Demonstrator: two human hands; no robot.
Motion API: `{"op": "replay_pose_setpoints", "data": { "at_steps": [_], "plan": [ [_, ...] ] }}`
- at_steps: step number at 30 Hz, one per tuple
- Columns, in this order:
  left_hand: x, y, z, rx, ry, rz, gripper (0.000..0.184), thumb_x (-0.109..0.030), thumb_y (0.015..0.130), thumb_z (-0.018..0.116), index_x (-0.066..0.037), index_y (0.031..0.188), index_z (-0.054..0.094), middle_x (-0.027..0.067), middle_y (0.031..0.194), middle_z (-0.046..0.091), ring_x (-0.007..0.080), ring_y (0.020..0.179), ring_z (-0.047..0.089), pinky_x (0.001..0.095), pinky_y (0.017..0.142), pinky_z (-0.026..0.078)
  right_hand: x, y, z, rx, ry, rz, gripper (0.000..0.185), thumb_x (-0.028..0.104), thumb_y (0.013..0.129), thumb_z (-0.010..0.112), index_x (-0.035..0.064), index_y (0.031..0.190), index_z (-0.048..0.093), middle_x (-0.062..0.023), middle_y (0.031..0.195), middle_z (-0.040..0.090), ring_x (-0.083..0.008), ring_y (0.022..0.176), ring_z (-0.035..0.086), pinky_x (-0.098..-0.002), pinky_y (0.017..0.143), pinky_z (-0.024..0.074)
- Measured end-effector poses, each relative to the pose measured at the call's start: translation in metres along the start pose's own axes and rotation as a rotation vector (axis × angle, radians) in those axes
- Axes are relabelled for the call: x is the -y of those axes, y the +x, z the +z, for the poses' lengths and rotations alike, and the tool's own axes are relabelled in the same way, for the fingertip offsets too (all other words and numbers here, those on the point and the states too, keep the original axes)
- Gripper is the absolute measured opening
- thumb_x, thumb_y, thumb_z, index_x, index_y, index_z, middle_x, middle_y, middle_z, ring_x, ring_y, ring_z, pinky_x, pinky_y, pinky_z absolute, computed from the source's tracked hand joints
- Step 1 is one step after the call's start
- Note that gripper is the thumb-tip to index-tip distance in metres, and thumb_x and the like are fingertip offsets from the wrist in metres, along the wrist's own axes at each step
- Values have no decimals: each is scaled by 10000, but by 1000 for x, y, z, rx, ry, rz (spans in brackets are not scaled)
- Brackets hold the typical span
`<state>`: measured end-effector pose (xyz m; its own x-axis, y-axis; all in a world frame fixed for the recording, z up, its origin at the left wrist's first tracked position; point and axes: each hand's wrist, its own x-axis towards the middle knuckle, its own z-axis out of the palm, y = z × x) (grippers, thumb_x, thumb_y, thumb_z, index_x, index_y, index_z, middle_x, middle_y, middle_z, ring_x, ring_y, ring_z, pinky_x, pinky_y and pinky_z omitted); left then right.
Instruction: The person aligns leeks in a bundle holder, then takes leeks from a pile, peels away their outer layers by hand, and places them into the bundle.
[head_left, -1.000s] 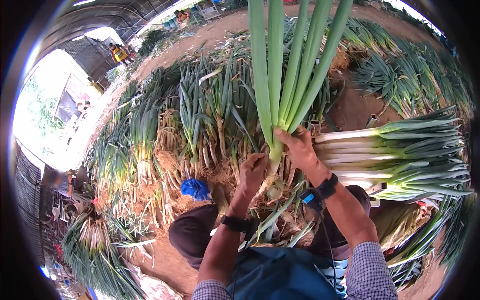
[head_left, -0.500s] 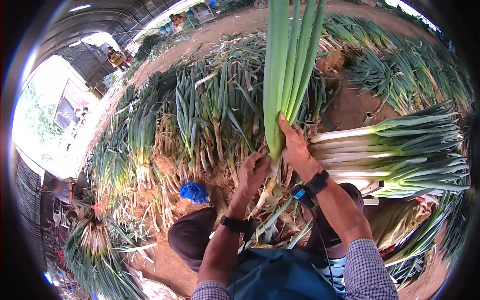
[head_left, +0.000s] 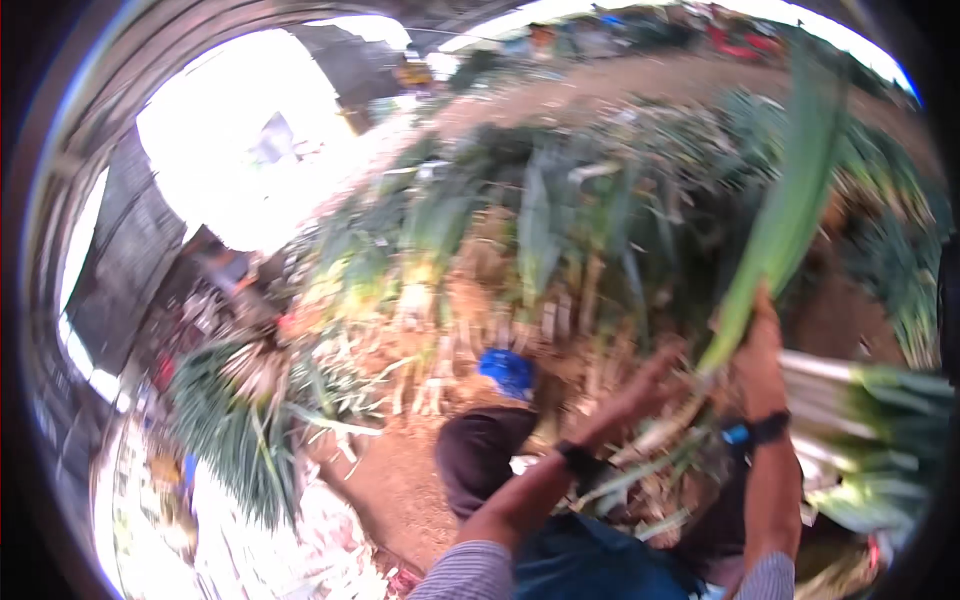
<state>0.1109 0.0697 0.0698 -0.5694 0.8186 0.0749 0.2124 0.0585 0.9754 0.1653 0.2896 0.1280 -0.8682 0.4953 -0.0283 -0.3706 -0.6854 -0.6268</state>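
The view is smeared by motion. My right hand (head_left: 762, 350) is wrapped round the lower green part of a large leek (head_left: 785, 220), whose leaves point up and to the right. Just left of the leek's pale lower part is my left hand (head_left: 648, 382), blurred, so its finger contact is unclear. At the right edge lie leeks (head_left: 830, 400) with white stems side by side, their green leaves to the right. Loose leaves and peelings (head_left: 660, 470) are below my hands.
Rows of unpeeled leeks (head_left: 540, 220) stand in front. A blue bundle (head_left: 506, 373) lies near my knee (head_left: 480, 455). Another leek pile (head_left: 240, 420) is at the left, and a blurred person (head_left: 225, 268) sits behind it.
The view has swung left, shifting the scene rightward. The leek has tilted from nearly upright to leaning right, still in my right hand. My left hand has moved away from the stem.
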Motion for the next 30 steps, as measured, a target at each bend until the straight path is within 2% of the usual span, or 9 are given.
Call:
{"op": "replay_pose_setpoints", "data": {
  "at_steps": [1, 3, 6, 11, 13, 21, 25, 28, 30],
  "plan": [
    [-21, 1, 6, 68, 99, 42, 675, -346, 973, 652, -109, 1532, 356, 172, 1553, 368, 266, 1463, 298, 409, 1186, 275, 7, -6, 12, -47, 19, 22, 509, 594, 927, 604, 90, 999, 589, -65, 779, 589, -210, 659, 590, -361, 594, 505],
    [-4, 16, 18, 152, -110, -33, 620, -333, 985, 642, -49, 1487, 417, 126, 1356, 575, 198, 1208, 540, 349, 1026, 436, 10, -7, 16, -2, -1, -20, 512, 573, 934, 608, 74, 1043, 575, -76, 802, 588, -218, 681, 590, -364, 610, 512],
    [-34, 16, 23, 41, 132, 133, 444, -355, 1011, 577, 28, 1237, 591, 156, 961, 680, 189, 869, 610, 353, 779, 485, 12, -19, 43, -24, 48, -50, 526, 558, 940, 609, 59, 1104, 583, -79, 833, 602, -222, 687, 592, -369, 600, 507],
    [-38, 14, 32, -31, 263, 262, 406, -345, 1031, 486, 43, 1049, 606, 252, 786, 596, 385, 737, 609, 459, 670, 450, 4, -5, -2, 186, -53, -34, 520, 520, 945, 627, 46, 1156, 579, -61, 868, 612, -185, 683, 590, -336, 582, 505],
    [-38, 11, 37, -45, 287, 296, 408, -354, 1035, 455, 25, 999, 601, 266, 774, 584, 460, 762, 597, 491, 657, 448, 2, 1, -6, 52, -133, -111, 485, 512, 950, 628, 40, 1051, 584, -60, 799, 595, -172, 597, 569, -308, 503, 479],
    [-11, -45, 15, 97, 192, 112, 459, -363, 1044, 480, 28, 827, 587, 217, 615, 504, 363, 505, 486, 451, 507, 373, 29, 44, -49, -241, -267, -226, 473, 500, 902, 703, 40, 888, 592, -53, 669, 565, -156, 524, 555, -275, 460, 472],
    [14, -73, 2, -19, 265, 253, 390, -301, 1044, 510, 23, 870, 641, 206, 631, 538, 310, 528, 558, 457, 521, 416, 47, 55, -76, -311, -363, -247, 500, 559, 898, 677, 66, 854, 606, -44, 659, 569, -149, 538, 554, -279, 491, 459],
    [67, -113, -14, 6, 640, 366, 357, -334, 1015, 553, -9, 933, 673, 191, 689, 597, 305, 588, 604, 468, 532, 441, 74, 56, -98, -337, -526, -314, 550, 618, 937, 588, 78, 838, 628, -21, 681, 563, -122, 589, 534, -274, 569, 433],
    [50, -131, -36, 35, 610, -36, 345, -362, 981, 592, -26, 982, 668, 164, 715, 616, 305, 578, 600, 468, 531, 450, 82, 64, -126, -294, -742, -609, 467, 500, 961, 607, 41, 1035, 639, -32, 722, 605, -134, 629, 567, -273, 583, 448]
  ]
}}
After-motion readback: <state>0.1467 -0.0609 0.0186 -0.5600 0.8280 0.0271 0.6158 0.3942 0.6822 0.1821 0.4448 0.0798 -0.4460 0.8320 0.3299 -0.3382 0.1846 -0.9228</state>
